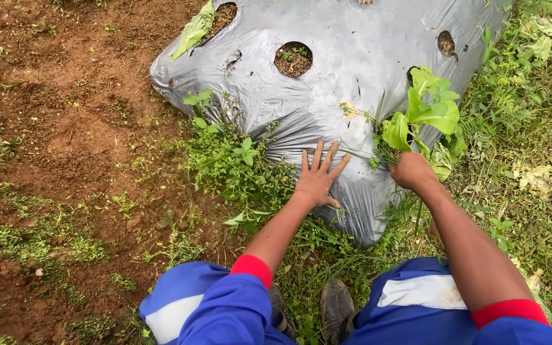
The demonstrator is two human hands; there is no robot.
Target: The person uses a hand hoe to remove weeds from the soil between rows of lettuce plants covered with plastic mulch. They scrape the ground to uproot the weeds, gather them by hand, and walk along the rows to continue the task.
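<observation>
A person crouches over a raised garden bed covered in grey plastic sheet [352, 51]. The left hand [317, 179] lies flat on the sheet, fingers spread wide. The right hand [411, 170] is closed in a fist around a clump of weeds [384, 147] at the foot of a leafy green plant [426, 108] growing through the sheet's right edge.

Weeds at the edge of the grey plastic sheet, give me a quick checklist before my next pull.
1. Right hand closed on the weed clump: ok.
2. Left hand flat on the grey plastic sheet, fingers spread: ok.
3. Leafy plant outside the grip: cannot tell, its stem base is hidden.
4. Sheet untorn near the hands: cannot tell.
5. Boot planted on the grass: ok.
</observation>
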